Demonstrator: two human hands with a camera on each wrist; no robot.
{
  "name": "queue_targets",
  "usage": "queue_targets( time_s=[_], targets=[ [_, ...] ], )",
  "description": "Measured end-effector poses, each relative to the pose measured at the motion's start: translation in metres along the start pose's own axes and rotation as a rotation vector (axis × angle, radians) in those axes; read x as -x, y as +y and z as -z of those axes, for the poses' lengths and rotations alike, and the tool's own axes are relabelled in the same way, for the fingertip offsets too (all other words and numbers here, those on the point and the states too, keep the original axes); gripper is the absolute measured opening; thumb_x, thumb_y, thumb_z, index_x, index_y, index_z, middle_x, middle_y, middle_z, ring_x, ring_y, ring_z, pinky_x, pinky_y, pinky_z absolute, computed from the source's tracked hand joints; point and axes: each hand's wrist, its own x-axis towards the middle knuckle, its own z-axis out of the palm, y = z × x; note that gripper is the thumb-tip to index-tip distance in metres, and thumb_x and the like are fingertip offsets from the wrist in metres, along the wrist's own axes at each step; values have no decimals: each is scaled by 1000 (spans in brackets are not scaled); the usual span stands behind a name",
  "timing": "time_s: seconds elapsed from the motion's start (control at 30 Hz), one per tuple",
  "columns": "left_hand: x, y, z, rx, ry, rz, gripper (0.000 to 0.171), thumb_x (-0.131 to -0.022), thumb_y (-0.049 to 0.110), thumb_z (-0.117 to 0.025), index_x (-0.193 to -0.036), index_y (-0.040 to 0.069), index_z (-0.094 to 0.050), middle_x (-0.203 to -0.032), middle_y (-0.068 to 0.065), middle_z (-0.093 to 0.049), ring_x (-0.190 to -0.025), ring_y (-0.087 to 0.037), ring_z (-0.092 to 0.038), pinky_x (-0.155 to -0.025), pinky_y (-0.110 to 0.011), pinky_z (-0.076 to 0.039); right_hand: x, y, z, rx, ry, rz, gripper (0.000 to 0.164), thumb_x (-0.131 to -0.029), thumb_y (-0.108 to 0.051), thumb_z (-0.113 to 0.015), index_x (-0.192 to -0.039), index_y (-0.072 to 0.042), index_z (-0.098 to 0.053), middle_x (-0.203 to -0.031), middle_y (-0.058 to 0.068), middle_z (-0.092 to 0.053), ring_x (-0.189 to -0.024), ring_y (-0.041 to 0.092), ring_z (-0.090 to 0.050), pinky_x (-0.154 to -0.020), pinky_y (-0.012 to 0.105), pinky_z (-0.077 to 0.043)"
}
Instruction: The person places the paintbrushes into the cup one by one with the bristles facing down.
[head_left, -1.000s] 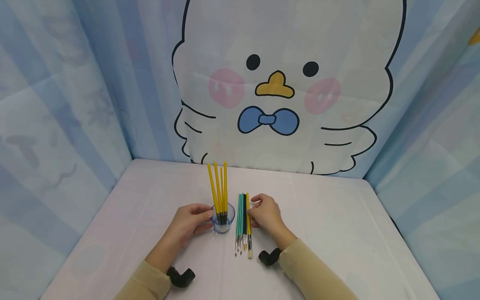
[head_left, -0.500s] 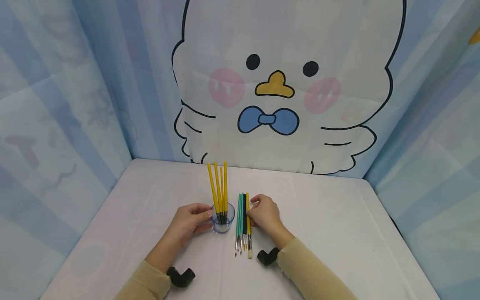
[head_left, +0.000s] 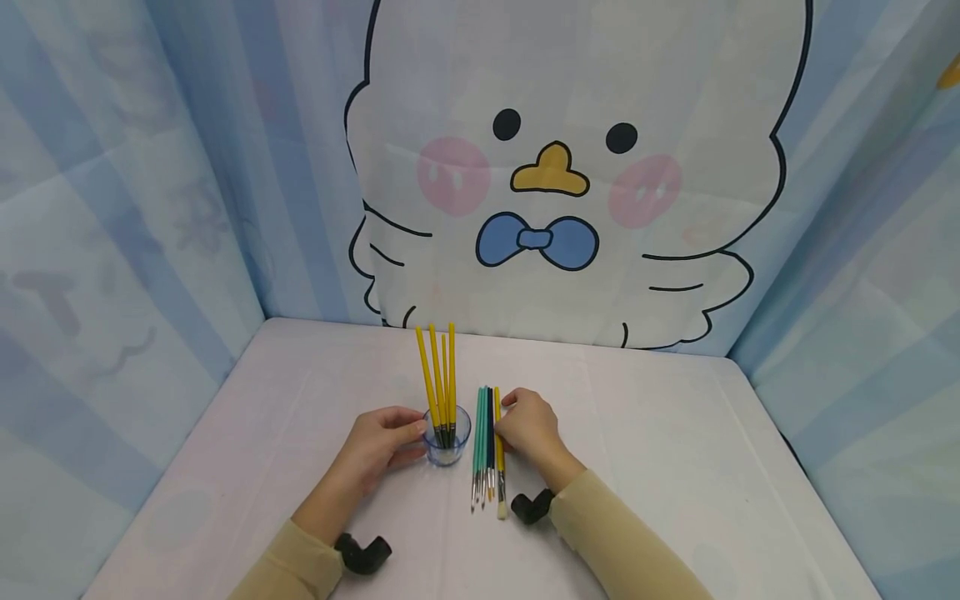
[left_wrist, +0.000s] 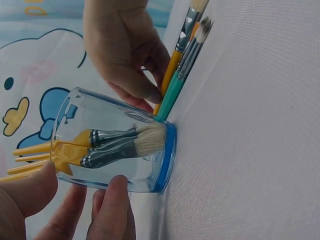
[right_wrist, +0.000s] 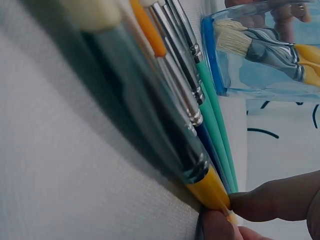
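Observation:
A clear cup with a blue base point(head_left: 447, 454) stands upright, holding several yellow paintbrushes point(head_left: 438, 375), bristles down. My left hand point(head_left: 382, 446) grips the cup from its left side; in the left wrist view the thumb is at the rim and fingers touch the wall. To the right of the cup, teal brushes point(head_left: 479, 433) and dark blue brushes point(head_left: 491, 433) lie side by side, bristles towards me. A yellow flat paintbrush point(left_wrist: 172, 65) lies at the right of that row. My right hand point(head_left: 532, 429) pinches its handle between thumb and finger, as the right wrist view shows.
A pale cloth covers the table point(head_left: 637, 467). Behind it hangs a curtain point(head_left: 555, 275) printed with a cartoon chick, and blue-striped fabric closes both sides. Black curved pieces point(head_left: 363, 554) sit at both wrists, low over the table.
My right wrist and sleeve have shifted slightly left, and the right fingers have closed in on the yellow paintbrush. The left hand and the cup stay in place.

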Motion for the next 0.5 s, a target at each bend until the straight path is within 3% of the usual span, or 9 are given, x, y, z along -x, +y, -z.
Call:
queue_targets(
  time_s=[0.2,0.5],
  targets=[
    [-1,1,-1,5,0,1,28,-99,12,-78,-124,0,-74,-121,-17,-70,-105,-25,-72,-91,-39,-69,2,-3,1,-2,1,-16,31,-88,-10,-79,-118,-5,-70,-93,11,-71,-61,16,-68,-51,23,-53],
    [1,0,-1,-5,8,7,27,-100,11,-78,-124,-1,-74,-120,-18,-70,-104,-25,-72,-90,-38,-69,3,-4,6,-53,-29,-40,28,-88,-10,-79,-114,-5,-70,-94,12,-71,-62,17,-68,-50,21,-56]
  ],
)
